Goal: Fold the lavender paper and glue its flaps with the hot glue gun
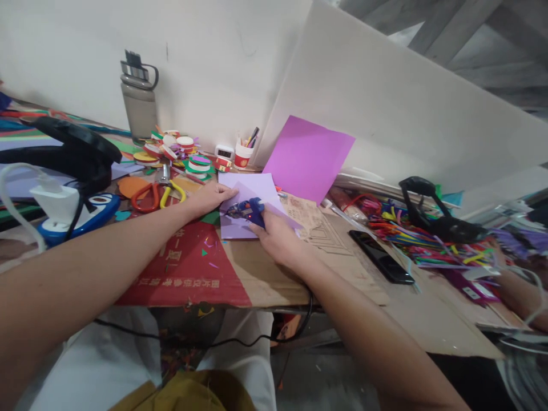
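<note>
1. The blue glue gun (252, 211) is gripped in the right hand (276, 233), with the fingers closed around its handle; its nozzle is pointed leftward over the light purple paper (257, 181).
2. The paper is laid on the table (274, 288), partly over the red printed area (184, 279).
3. The left hand (212, 197) is placed at the paper's left side, its fingertips resting on it; whether the paper is pinched or only pressed cannot be told.
4. The bright purple sheet (306, 157) is propped upright behind the paper, against the white board (385, 108).
5. Red and yellow tool handles (145, 198) are seen beside the left forearm.
6. The black phone (381, 257) is set to the right, well apart from the paper.
</note>
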A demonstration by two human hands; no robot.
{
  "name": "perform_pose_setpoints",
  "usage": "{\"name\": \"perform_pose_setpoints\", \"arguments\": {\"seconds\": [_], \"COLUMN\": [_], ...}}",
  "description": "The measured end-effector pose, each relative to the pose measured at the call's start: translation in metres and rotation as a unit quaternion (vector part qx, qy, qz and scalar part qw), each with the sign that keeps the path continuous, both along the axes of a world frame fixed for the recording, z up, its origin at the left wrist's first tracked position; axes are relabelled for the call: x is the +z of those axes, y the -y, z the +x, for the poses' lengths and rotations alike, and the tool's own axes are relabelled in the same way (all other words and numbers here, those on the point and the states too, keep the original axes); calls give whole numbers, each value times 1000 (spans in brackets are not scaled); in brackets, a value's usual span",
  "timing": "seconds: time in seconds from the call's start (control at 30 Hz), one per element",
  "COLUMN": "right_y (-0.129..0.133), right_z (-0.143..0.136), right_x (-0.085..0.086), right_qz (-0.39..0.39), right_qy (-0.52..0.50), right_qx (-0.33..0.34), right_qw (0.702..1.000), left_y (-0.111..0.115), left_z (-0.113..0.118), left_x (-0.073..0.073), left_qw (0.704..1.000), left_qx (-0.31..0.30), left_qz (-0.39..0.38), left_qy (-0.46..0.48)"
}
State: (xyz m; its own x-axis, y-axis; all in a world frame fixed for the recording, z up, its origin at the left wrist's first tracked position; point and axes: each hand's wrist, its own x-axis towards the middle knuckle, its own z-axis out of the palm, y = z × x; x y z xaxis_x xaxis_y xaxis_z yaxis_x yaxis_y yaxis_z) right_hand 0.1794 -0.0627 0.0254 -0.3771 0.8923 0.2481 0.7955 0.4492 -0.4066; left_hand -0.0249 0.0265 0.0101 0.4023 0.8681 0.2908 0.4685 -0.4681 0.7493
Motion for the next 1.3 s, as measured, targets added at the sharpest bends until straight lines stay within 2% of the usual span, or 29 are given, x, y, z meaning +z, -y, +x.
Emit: {"name": "perform_pose_setpoints", "arguments": {"seconds": [0.2, 0.43, 0.57, 0.73, 0.97, 1.1, 1.3], "right_y": [-11, -4, 3, 5, 4, 4, 2], "right_z": [-9, 3, 20, 29, 13, 19, 31], "right_x": [-13, 1, 7, 6, 4, 7, 9], "right_qz": [26, -2, -5, 3, 13, -9, -6], "right_qy": [-9, -8, 9, 30, -6, -7, 24], "right_qx": [5, 9, -36, -68, -36, -17, -65], "right_qw": [1000, 1000, 999, 997, 999, 1000, 998], "left_y": [-1, -3, -3, -5, -6, -5, -5], "left_z": [0, 0, -1, -2, 0, 0, -1], "left_x": [0, -2, -3, -6, -4, -3, -5], "left_qw": [1000, 1000, 1000, 1000, 999, 999, 1000], "left_qx": [3, 0, 10, -2, -1, -7, -12], "left_qz": [-13, -3, 1, 2, 29, 35, 24], "left_qy": [20, 17, 2, 1, -17, -19, -11]}}
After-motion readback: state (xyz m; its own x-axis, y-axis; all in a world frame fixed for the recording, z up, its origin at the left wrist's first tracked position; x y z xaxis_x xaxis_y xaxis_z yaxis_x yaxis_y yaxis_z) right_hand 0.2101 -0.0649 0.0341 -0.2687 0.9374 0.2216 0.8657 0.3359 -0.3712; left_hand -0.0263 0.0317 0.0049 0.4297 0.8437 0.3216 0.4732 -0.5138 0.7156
